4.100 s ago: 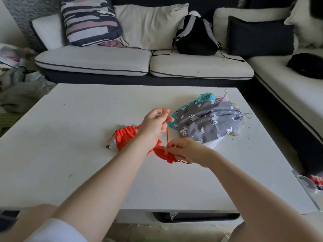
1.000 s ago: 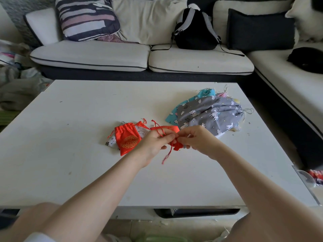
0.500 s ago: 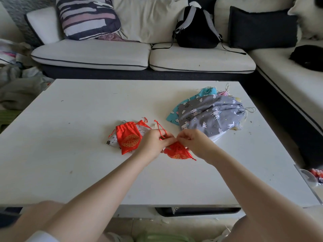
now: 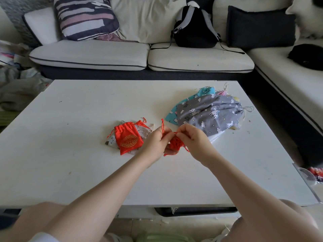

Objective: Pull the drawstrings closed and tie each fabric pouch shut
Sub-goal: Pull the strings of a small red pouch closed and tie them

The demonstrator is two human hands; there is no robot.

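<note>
A small red pouch (image 4: 175,143) hangs between my hands just above the white table (image 4: 70,168). My left hand (image 4: 155,143) pinches one red drawstring, whose end sticks up at the fingers. My right hand (image 4: 192,139) pinches the other string at the pouch's gathered mouth. Left of my hands lies a red pouch with a gold emblem (image 4: 128,139), drawn shut, on top of a white printed pouch (image 4: 111,142). A pile of larger pouches, grey unicorn print (image 4: 209,116) over turquoise (image 4: 188,100), sits to the right.
A white sofa (image 4: 113,55) with cushions and a black backpack (image 4: 195,30) runs behind the table and down the right side. Crumpled cloth lies on the floor at far left. A wrapper lies by the table's right corner (image 4: 312,173).
The red pouch, held flat and wider a second ago, is now bunched at its mouth. My hands have stayed close together, working the strings. The other pouches have not moved.
</note>
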